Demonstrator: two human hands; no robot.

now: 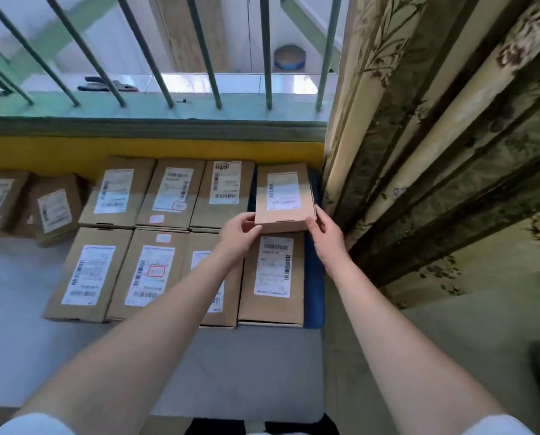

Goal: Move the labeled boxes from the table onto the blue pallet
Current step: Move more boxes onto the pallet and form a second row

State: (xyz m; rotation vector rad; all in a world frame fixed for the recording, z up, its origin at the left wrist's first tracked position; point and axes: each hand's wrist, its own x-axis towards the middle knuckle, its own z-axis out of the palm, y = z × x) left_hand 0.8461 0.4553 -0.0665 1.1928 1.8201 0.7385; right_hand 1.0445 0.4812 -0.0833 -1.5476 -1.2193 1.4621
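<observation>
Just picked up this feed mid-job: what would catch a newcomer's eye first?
Both hands, left hand and right hand, grip a small labeled brown cardboard box at the far right corner of the grid of flat labeled cardboard boxes. The blue pallet shows along the grid's right edge, beside the patterned beige curtain.

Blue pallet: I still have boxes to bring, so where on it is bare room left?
Little. The blue pallet shows bare only as a strip on its right edge, between the near right box and the curtain, and around the held box gripped by left hand and right hand. The rest is packed in two rows.
</observation>
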